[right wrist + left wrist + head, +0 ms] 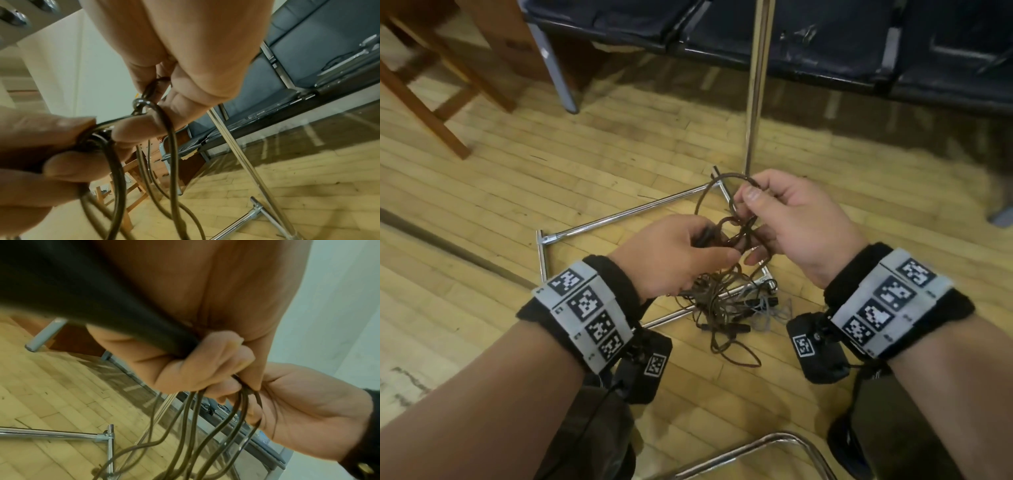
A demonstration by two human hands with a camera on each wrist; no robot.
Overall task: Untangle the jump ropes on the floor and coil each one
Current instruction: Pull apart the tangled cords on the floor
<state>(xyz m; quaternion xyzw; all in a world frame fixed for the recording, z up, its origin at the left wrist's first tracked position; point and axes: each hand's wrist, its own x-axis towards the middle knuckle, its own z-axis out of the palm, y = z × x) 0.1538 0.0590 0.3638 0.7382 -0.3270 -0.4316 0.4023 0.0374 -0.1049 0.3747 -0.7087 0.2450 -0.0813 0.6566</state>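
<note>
Both hands on a dark rope knot, seen from the right wrist

The right hand (185, 53) pinches a dark brown rope (172, 146) at its fingers (144, 71), where it loops. The left hand (41, 154) grips bunched strands at left. Loops hang toward the wooden floor (308, 178); a chrome pole (236, 142) and dark padded seats (308, 48) stand beyond.

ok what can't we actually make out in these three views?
- Rope count: the tangle on the floor is too dense, head view.
- Left hand grip: a blurred black handle covers it, left wrist.
- Knot: the right hand fingers hide it, right wrist.
</note>
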